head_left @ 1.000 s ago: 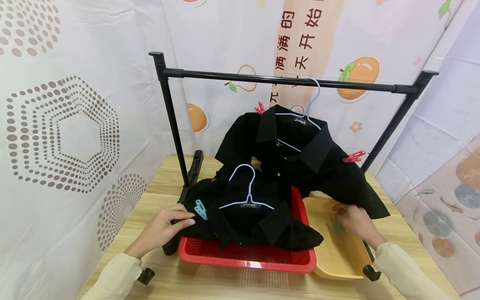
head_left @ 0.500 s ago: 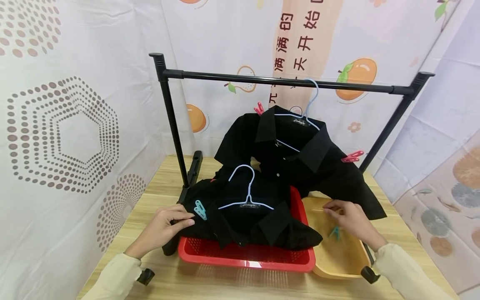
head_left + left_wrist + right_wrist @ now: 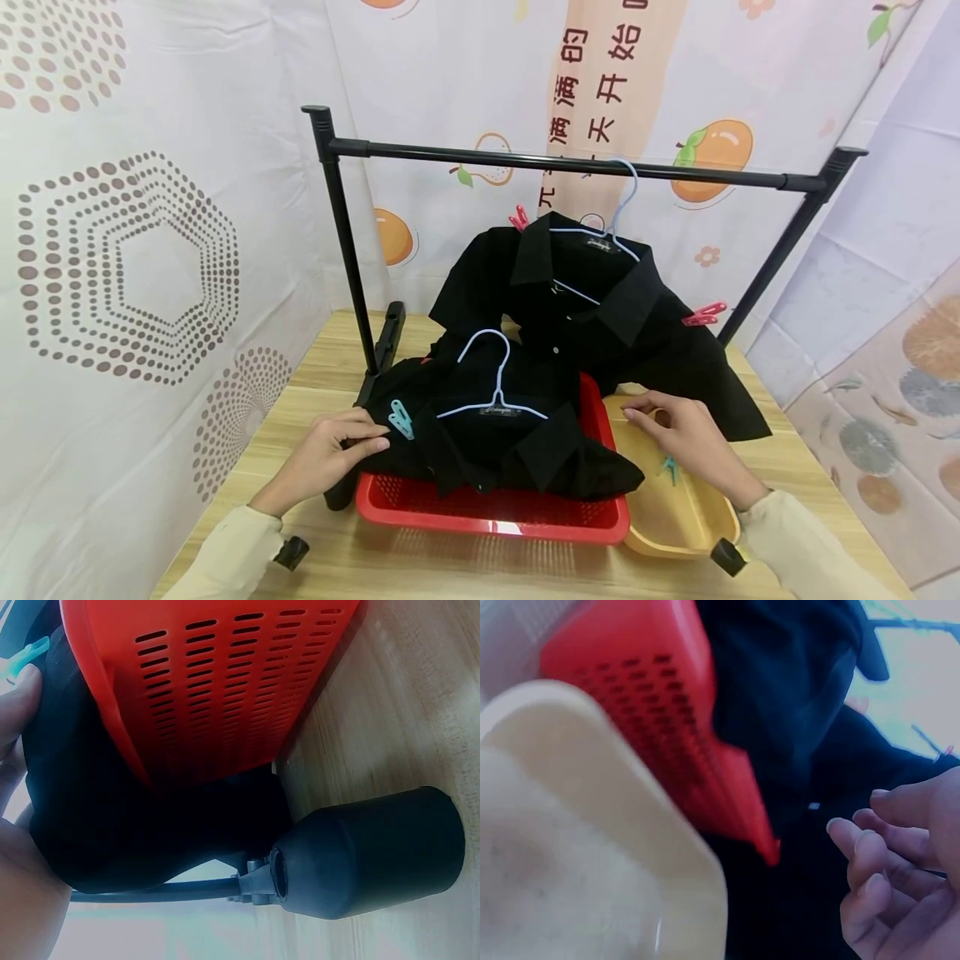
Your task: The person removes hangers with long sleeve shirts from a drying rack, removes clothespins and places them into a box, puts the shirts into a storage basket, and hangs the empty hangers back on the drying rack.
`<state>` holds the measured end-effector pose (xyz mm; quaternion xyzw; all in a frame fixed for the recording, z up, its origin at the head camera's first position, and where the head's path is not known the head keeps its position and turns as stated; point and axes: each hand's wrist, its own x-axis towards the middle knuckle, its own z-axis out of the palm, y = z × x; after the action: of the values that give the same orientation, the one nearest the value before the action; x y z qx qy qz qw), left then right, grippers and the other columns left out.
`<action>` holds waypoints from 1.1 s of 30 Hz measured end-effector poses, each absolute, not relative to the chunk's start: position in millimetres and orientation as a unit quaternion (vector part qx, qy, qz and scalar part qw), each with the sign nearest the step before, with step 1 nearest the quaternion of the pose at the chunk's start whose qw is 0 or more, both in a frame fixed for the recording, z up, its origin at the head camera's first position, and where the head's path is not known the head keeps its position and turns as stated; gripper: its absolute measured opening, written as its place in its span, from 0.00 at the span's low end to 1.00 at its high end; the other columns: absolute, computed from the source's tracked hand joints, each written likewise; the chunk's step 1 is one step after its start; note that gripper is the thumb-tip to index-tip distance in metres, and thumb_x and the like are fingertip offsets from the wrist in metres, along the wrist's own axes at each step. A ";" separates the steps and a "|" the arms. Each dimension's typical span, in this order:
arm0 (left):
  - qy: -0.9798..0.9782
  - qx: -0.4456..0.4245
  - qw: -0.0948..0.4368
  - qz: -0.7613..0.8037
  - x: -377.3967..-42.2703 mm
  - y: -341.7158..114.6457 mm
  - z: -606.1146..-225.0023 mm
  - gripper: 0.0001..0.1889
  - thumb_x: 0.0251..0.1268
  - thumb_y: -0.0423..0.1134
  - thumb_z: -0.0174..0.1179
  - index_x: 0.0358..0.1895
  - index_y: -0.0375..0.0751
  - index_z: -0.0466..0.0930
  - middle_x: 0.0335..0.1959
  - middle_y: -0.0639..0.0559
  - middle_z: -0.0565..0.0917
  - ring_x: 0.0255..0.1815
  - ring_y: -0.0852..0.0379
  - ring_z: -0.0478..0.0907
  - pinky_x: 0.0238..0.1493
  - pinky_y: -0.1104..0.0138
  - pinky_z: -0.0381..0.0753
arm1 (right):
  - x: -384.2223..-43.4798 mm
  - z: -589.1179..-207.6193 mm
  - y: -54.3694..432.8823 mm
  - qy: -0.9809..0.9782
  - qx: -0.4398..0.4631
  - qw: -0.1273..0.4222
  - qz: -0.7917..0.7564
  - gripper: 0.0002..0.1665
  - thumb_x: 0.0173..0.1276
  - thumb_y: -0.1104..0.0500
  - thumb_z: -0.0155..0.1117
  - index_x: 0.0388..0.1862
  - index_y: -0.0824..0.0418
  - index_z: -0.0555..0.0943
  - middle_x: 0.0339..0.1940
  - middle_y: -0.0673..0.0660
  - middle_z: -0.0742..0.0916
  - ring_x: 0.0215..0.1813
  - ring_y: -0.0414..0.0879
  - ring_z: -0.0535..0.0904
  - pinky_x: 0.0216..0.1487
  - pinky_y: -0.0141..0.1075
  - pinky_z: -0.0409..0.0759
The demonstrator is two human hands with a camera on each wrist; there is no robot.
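Observation:
My left hand (image 3: 327,454) pinches the sleeve edge of the black shirt (image 3: 480,454) lying on the red basket (image 3: 495,533). A teal clothespin (image 3: 401,419) is clipped on this shirt just beyond my fingertips. A light blue hanger (image 3: 498,379) is inside its collar, hook up. Over the yellow basin (image 3: 652,533), my right hand (image 3: 686,437) has loosely curled fingers; the right wrist view shows nothing between them. Another teal clothespin (image 3: 670,469) lies in the basin below that hand. Part of the left hand is cut off in the left wrist view.
A black rack (image 3: 487,156) spans the table (image 3: 322,367). From its bar hangs a second black shirt (image 3: 585,325) on a blue hanger (image 3: 630,196), with a pink clothespin (image 3: 519,218) at one shoulder and pink clothespins (image 3: 705,314) at the other. A rack foot (image 3: 375,855) stands beside the red basket.
My right hand has moved left and slightly up over the basin, uncovering more of the teal clothespin there. The left hand has kept its place on the sleeve.

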<state>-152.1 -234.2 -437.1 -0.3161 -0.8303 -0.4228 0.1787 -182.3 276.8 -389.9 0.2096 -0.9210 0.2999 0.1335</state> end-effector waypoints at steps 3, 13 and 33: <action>-0.832 -0.314 0.176 -0.423 -151.5 -234.5 -436.5 0.09 0.61 0.29 0.73 0.43 0.44 0.92 0.31 0.64 0.82 0.26 0.65 0.73 0.27 0.75 0.72 | -179.8 -383.8 268.0 -0.914 0.223 0.141 0.308 0.03 0.72 0.57 0.71 0.40 0.48 0.89 0.27 0.43 0.84 0.22 0.35 0.71 0.25 0.30 0.69; -0.832 -0.313 0.177 -0.423 -151.3 -235.0 -436.2 0.09 0.61 0.29 0.73 0.43 0.44 0.92 0.31 0.64 0.82 0.26 0.65 0.73 0.26 0.75 0.72 | -176.4 -369.7 240.7 -0.893 0.273 0.153 0.323 0.04 0.71 0.59 0.72 0.41 0.49 0.88 0.19 0.40 0.77 0.17 0.35 0.69 0.20 0.31 0.68; -0.835 -0.310 0.170 -0.422 -150.9 -235.3 -437.2 0.09 0.62 0.31 0.72 0.44 0.43 0.93 0.33 0.65 0.84 0.27 0.65 0.74 0.28 0.74 0.73 | -169.0 -360.2 190.2 -0.866 0.315 0.104 0.375 0.05 0.72 0.56 0.71 0.43 0.46 0.87 0.22 0.44 0.82 0.19 0.37 0.72 0.22 0.32 0.74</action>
<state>-150.9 -235.3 -437.2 -0.3099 -0.8348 -0.4220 0.1705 -169.0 190.2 -360.2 0.3152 -0.8657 0.3749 0.1037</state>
